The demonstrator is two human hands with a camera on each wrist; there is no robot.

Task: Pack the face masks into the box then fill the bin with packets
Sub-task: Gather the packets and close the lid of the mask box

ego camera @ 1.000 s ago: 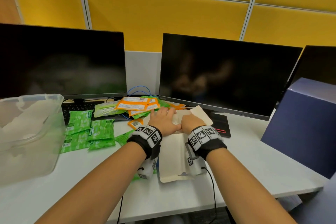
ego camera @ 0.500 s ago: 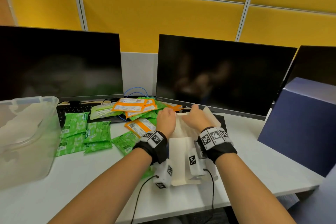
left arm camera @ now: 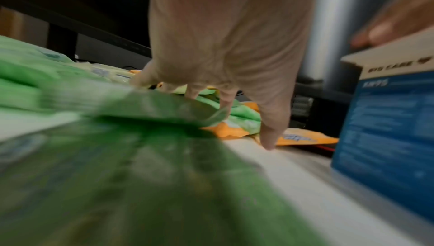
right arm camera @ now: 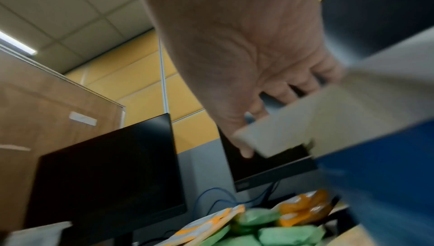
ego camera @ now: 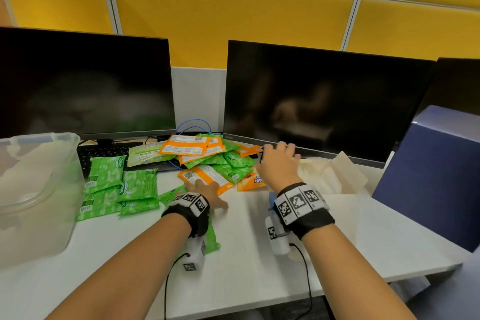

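The face mask box (ego camera: 335,176) stands with its cream flaps open, right of the packet pile; its blue side (left arm camera: 387,120) shows in the left wrist view. My right hand (ego camera: 279,161) grips its left edge, fingers curled over a white flap (right arm camera: 328,116). What lies inside is too blurred to tell. My left hand (ego camera: 205,189) lies flat with spread fingers at the near edge of the pile of green and orange packets (ego camera: 207,161). One green packet (ego camera: 211,236) lies under that wrist. The clear plastic bin (ego camera: 39,189) stands at the far left.
Several green packets (ego camera: 122,189) lie between the bin and the pile. Two dark monitors (ego camera: 324,101) and a keyboard (ego camera: 104,153) line the back. A large dark blue box (ego camera: 436,176) stands at the right. The desk's front edge is close.
Both hands were pressing on the mask box at the desk's middle. The right hand has since carried the box right and back, and the left hand has shifted left onto the packets.
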